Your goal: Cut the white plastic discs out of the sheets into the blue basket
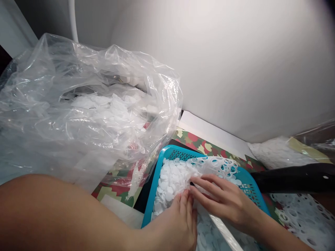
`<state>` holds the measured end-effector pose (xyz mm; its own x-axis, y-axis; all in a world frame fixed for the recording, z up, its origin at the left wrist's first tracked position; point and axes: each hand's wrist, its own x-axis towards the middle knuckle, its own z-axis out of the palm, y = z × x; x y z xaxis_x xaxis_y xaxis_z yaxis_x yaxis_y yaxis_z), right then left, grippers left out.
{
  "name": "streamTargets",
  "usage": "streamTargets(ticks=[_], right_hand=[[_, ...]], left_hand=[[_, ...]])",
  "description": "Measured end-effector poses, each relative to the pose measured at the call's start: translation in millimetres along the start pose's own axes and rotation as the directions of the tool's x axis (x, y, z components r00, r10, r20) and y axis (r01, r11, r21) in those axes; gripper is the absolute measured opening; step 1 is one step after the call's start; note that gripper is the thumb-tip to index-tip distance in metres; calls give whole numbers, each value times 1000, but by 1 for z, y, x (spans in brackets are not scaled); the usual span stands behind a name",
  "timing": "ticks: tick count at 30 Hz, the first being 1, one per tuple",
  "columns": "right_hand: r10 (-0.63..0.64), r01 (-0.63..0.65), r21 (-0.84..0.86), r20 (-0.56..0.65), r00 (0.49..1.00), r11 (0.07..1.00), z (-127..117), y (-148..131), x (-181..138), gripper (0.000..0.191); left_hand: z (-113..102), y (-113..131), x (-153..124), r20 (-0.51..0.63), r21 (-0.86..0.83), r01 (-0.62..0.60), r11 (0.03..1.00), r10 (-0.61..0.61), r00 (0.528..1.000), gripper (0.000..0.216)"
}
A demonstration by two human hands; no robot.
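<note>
A blue plastic basket point(151, 195) holds a heap of small white discs point(171, 177). A thin white sheet punched with round holes point(222, 165) lies across the discs at the basket's far side. My left hand point(180, 219) is closed, its fingers pressed together at the sheet's near part. My right hand point(222, 198) comes from the right with bent fingers on the same sheet, its fingertips close to those of my left. From beneath the right hand a white strip-like edge point(225, 232) runs toward the lower right. Both thumbs are mostly hidden.
A large clear plastic bag point(162, 87) with white pieces inside stands at the left. Patterned card point(193, 139) lies under the basket. A black bar point(293, 177) reaches in from the right, above more punched white sheets point(300, 212). A pale wall point(235, 69) rises behind.
</note>
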<state>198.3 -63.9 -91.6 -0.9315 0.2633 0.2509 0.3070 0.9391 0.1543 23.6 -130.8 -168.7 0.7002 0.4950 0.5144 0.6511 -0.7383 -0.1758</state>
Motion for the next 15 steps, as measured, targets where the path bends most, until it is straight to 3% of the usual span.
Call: streamTargets(ticks=[4, 8, 15], right_hand=[[21, -21, 11, -56, 998, 1000, 4, 0, -6, 24], [126, -114, 144, -77, 989, 983, 9, 0, -14, 29], [361, -308, 415, -55, 931, 856, -2, 4, -7, 27]], left_hand=[[1, 2, 1, 38, 17, -10, 1000, 10, 999, 29], [5, 4, 1, 76, 6, -21, 1000, 20, 997, 29], [5, 2, 1, 29, -11, -18, 1000, 18, 999, 26]])
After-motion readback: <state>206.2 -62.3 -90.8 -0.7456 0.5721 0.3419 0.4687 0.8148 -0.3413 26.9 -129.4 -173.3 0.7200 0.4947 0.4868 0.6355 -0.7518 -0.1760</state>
